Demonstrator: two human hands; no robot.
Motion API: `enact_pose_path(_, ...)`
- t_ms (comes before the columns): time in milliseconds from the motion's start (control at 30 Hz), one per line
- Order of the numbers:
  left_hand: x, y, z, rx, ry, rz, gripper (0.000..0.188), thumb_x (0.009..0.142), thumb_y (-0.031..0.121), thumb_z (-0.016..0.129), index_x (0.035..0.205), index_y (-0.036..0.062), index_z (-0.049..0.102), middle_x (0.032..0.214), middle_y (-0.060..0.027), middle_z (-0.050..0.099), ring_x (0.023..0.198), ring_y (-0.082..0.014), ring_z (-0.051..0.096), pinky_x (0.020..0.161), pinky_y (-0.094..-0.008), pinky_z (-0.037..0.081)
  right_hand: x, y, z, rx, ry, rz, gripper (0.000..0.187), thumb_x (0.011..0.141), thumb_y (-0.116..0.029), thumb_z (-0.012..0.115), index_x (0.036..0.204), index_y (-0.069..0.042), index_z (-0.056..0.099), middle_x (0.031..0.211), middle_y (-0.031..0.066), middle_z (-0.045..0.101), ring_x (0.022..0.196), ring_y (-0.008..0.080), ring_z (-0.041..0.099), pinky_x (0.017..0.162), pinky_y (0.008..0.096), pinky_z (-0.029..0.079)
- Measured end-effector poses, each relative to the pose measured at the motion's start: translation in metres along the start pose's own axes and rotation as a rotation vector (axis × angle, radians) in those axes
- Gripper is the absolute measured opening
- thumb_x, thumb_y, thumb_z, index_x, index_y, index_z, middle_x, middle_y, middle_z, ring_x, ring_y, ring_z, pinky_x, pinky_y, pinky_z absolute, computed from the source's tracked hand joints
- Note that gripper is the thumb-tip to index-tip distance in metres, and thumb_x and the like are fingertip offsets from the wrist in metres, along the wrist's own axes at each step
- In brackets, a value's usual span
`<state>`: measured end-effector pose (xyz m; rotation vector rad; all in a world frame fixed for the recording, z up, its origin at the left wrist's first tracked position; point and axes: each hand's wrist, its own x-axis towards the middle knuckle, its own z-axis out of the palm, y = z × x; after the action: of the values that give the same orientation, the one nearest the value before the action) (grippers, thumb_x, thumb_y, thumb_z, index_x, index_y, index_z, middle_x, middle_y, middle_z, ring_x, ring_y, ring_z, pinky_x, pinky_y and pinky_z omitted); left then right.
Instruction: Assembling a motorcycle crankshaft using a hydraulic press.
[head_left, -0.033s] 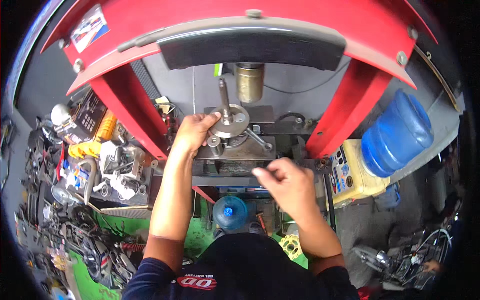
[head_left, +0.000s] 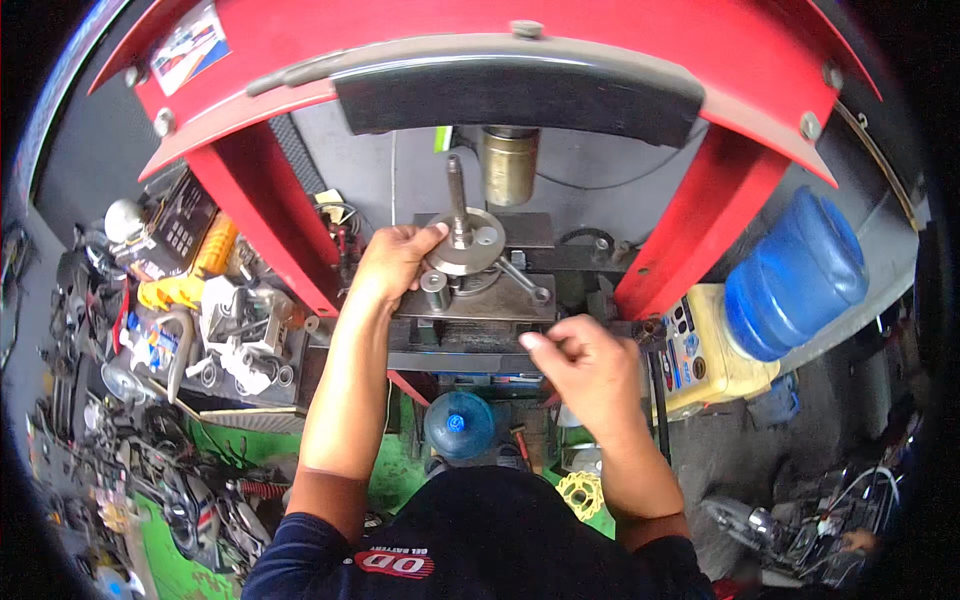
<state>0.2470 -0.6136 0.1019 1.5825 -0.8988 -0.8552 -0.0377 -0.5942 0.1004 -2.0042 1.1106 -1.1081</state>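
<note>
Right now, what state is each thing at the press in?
Metal disc: held at left edge
Left hand: gripping disc
Right hand: curled, off the disc, contents unclear
Shaft: standing up from disc
Connecting rod: jutting right
Short cylinder: upright beside disc
Press ram: apart from shaft
Floor bottle: capped

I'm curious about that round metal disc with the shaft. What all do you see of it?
The disc looks like smooth grey steel. A slim, darker shaft rises from its middle, with a round pale spot to the right. A ring-ended rod juts from beneath its right side. It lies above a metal plate; the left hand holds its left edge, thumb on top.
</note>
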Motion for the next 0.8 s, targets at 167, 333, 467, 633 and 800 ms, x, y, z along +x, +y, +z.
enact_pose_path(167,-0.001,0.001,0.000,-0.033,0.013,-0.007,0.037,0.095,0.033,0.073,0.078,0.0001,0.067,0.059,-0.0006,0.058,0.042,-0.0064,0.044,0.039,-0.0239,0.030,0.006,0.014,-0.021,-0.002,0.085,-0.002,0.023,0.085,-0.019,0.084,0.081,-0.003,0.068,0.058,0.0063,0.065,0.047,0.0092,0.057,0.047,0.0290,0.044)
enact_pose_path(333,0.000,-0.001,-0.001,-0.004,0.009,0.006,0.037,0.096,0.033,0.073,0.081,-0.0005,0.068,0.060,-0.0003,0.059,0.042,-0.0060,0.044,0.040,-0.0237,0.030,0.019,0.022,-0.049,0.043,0.184,0.099,0.018,0.088,-0.016,0.081,0.085,-0.002,0.071,0.060,0.0037,0.066,0.053,0.0051,0.055,0.051,0.0265,0.043)
enact_pose_path(467,0.004,-0.004,-0.002,-0.022,-0.011,0.003,0.040,0.094,0.035,0.075,0.080,-0.0020,0.069,0.060,-0.0024,0.059,0.043,-0.0075,0.045,0.040,-0.0242,0.034,0.041,0.024,-0.077,-0.062,0.304,0.198,0.017,0.092,-0.014,0.075,0.100,0.000,0.072,0.071,0.0076,0.070,0.063,0.0073,0.060,0.059,0.0261,0.046)
enact_pose_path(633,0.004,-0.004,-0.001,-0.010,0.011,-0.013,0.042,0.093,0.037,0.075,0.081,-0.0024,0.069,0.062,-0.0025,0.060,0.044,-0.0089,0.047,0.043,-0.0258,0.036,0.067,0.019,-0.090,-0.223,0.283,0.076,0.022,0.094,-0.014,0.071,0.109,0.003,0.071,0.081,0.0149,0.074,0.072,0.0153,0.070,0.068,0.0299,0.053)
enact_pose_path(800,-0.003,-0.008,-0.003,0.122,0.077,0.035,0.051,0.087,0.048,0.076,0.080,-0.0032,0.073,0.059,-0.0045,0.060,0.054,-0.0142,0.053,0.052,-0.0363,0.043,0.059,0.001,-0.074,-0.015,0.133,0.006,0.019,0.094,-0.009,0.072,0.108,0.004,0.071,0.082,0.0056,0.073,0.075,0.0088,0.065,0.068,0.0271,0.053)
